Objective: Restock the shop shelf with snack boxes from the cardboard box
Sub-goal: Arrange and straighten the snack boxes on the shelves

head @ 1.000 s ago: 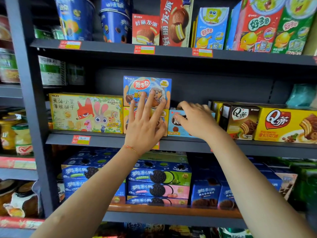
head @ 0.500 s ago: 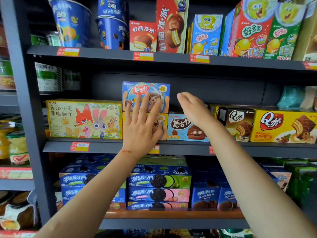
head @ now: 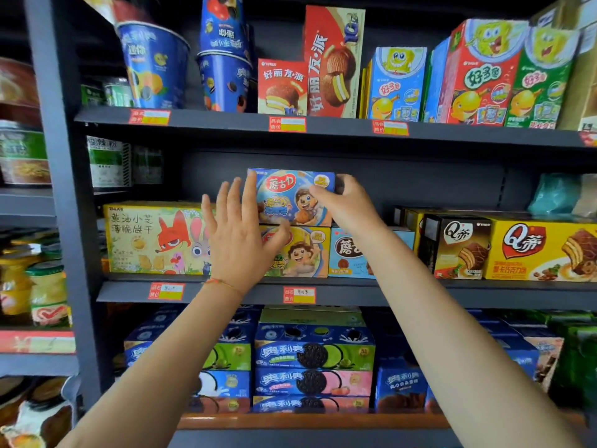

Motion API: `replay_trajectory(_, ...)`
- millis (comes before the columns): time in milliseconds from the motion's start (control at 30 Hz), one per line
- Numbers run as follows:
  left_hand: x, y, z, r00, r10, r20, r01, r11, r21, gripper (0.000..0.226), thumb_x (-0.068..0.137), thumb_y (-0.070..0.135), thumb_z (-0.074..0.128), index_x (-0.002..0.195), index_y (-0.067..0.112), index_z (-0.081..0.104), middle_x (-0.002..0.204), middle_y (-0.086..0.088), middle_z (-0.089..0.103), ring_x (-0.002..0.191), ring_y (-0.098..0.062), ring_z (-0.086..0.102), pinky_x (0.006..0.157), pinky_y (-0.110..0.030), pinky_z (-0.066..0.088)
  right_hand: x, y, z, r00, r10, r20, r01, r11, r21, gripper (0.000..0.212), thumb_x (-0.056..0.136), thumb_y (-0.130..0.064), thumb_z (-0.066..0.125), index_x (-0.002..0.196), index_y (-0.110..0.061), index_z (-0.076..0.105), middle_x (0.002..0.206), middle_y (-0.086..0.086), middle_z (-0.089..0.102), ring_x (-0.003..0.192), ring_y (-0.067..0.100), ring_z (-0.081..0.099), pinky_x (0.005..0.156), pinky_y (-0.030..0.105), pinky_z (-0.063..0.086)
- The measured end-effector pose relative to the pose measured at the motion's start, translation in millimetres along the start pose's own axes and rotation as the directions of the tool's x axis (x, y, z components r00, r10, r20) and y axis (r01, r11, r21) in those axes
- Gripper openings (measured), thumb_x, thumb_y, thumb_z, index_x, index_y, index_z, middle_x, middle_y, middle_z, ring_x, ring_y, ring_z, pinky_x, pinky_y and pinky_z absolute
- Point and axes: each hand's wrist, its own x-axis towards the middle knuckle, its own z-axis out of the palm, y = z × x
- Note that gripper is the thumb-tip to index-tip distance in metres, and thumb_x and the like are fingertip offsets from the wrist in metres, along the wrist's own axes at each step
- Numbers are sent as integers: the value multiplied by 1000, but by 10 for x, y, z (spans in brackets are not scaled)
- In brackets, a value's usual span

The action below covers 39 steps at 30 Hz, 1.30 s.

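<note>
Middle shelf (head: 339, 294), near its centre: one blue snack box (head: 287, 195) stacked on a yellow snack box (head: 303, 253) of the same brand.

My right hand (head: 347, 205) grips the blue box at its upper right corner, fingers curled over the edge.

My left hand (head: 240, 237) is spread flat, fingers straight, at the left edge of the stack; contact cannot be told.

Left of stack: long yellow biscuit box (head: 155, 237). Right of stack: light-blue box (head: 347, 257), then brown and yellow cake boxes (head: 517, 250).
</note>
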Motion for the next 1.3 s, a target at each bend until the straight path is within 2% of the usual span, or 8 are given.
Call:
replay_trajectory(367,-32,-56,-9,999,41,10,-41,999,-28,74,90,56,45,148,11,37,134,-11,56,130,-32,48,117,-59,20,-14,12,-35,999,-44,32,46,997,-68,33,92,-34,67,120,-22,55,113,-3,67,92,12,69,68,26,57)
replay_trajectory(567,-52,80,-12,998,37,-47,-40,996,-76,65,91,40,53,146,8,40,151,-19,39,143,-37,33,118,-57,21,-17,97,-142,993,-118,-17,116,988,-98,61,92,-49,63,143,-24,41,141,-3,52,121,12,56,85,24,51)
replay_trajectory(667,-85,437,-23,972,181,-148,-200,972,-123,58,87,27,54,140,4,50,151,-23,39,143,-42,32,117,-59,23,-55,203,-429,965,-236,-115,219,965,-144,48,95,-45,59,137,-24,49,138,-2,52,124,10,51,104,33,44)
replay_trajectory(733,-101,740,-15,936,281,-210,-310,943,-121,50,87,24,54,133,4,58,150,-23,42,142,-42,34,115,-60,26,-103,287,-705,934,-317,-166,280,936,-212,31,97,-37,57,125,-22,58,127,-4,57,118,7,53,104,32,43)
replay_trajectory(867,-114,1272,74,924,356,-141,-375,917,-138,45,85,24,60,127,7,62,148,-18,46,141,-37,34,116,-56,25,-115,468,-1277,911,-390,-132,286,831,-478,18,100,-27,51,109,-19,65,111,-8,55,111,12,52,92,27,41)
replay_trajectory(1033,-96,1467,277,937,349,-7,-349,937,-26,53,84,27,62,134,10,57,153,-16,41,145,-36,30,119,-56,21,-16,745,-1745,945,-325,-40,162,570,-805,35,102,-40,43,121,-15,60,124,9,57,120,31,49,105,45,36)
replay_trajectory(1200,-153,1438,441,923,366,122,-376,923,78,52,89,33,54,136,11,56,146,-11,50,143,-33,36,120,-56,18,-89,1063,-1682,957,-289,-26,87,372,-924,50,103,-49,28,132,-15,53,131,11,56,123,33,48,106,47,32)
replay_trajectory(1300,-212,1458,491,913,377,156,-393,915,91,45,91,34,50,127,11,62,129,-8,62,131,-32,48,118,-56,20,-110,1098,-1619,940,-341,-28,105,366,-924,53,104,-48,23,133,-16,54,131,10,58,123,31,49,107,45,31)
